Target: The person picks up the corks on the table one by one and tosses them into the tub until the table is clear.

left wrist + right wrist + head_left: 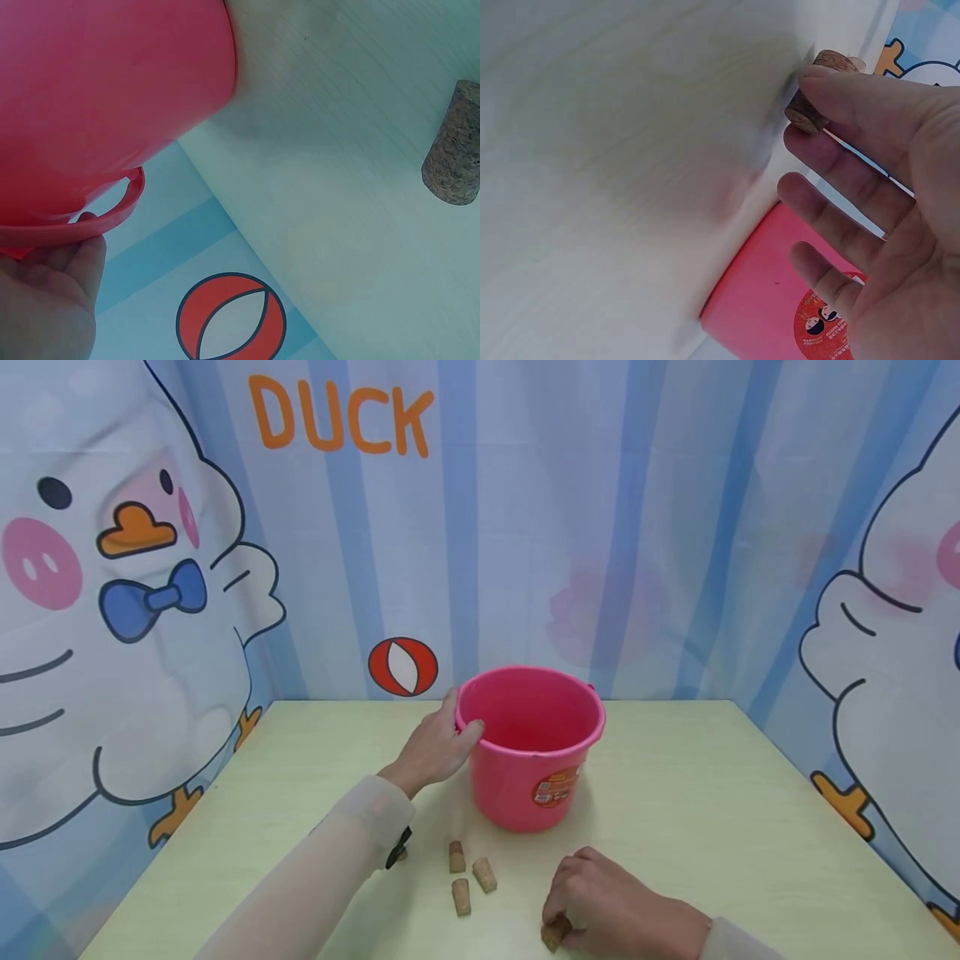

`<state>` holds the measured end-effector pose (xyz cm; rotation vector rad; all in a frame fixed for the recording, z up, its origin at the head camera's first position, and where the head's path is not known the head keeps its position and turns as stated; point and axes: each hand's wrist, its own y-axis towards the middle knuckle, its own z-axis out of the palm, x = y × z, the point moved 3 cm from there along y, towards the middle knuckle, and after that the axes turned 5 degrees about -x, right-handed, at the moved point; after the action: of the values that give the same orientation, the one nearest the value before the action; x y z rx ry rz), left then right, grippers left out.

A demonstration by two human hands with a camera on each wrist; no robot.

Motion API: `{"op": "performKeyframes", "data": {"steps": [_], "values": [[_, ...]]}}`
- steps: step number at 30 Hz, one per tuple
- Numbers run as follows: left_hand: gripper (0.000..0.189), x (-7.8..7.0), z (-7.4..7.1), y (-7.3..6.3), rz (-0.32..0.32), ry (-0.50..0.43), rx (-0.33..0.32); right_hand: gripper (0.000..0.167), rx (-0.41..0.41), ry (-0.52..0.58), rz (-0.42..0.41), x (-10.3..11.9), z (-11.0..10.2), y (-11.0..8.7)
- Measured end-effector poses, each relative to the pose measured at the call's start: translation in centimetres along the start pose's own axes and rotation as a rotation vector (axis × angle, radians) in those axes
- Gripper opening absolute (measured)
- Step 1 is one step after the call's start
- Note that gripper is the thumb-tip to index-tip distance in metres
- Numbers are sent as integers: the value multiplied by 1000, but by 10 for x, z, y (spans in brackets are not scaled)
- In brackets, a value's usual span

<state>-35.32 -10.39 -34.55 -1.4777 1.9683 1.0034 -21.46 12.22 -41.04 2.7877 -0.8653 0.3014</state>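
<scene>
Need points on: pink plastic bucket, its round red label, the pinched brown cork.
Pink plastic bucket (pixel 504 787): head view, outer front wall.
Round red label (pixel 556 787): head view, middle.
Pinched brown cork (pixel 806 109): right wrist view, lower part.

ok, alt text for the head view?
A person's left hand grips a pink bucket on a pale table; nearer the camera, the right hand pinches a cork. Three more corks show clearly nearby; a duck-print backdrop hangs behind.

The bucket (pixel 501 785) is smooth plastic, the corks (pixel 461 897) rough and matt, the tabletop (pixel 697 810) perhaps wood.
</scene>
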Motion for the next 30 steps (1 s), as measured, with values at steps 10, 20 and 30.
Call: {"op": "performKeyframes", "data": {"steps": [10, 20, 30], "values": [[75, 0, 0, 0, -4, 5, -1, 21, -58, -14, -1, -3, -6, -1], [74, 0, 0, 0, -12, -2, -1, 19, -139, -26, 23, -1, -19, -2], [74, 0, 1, 0, -8, -5, -5, 19, -162, 21, 107, -2, -31, 0]]}}
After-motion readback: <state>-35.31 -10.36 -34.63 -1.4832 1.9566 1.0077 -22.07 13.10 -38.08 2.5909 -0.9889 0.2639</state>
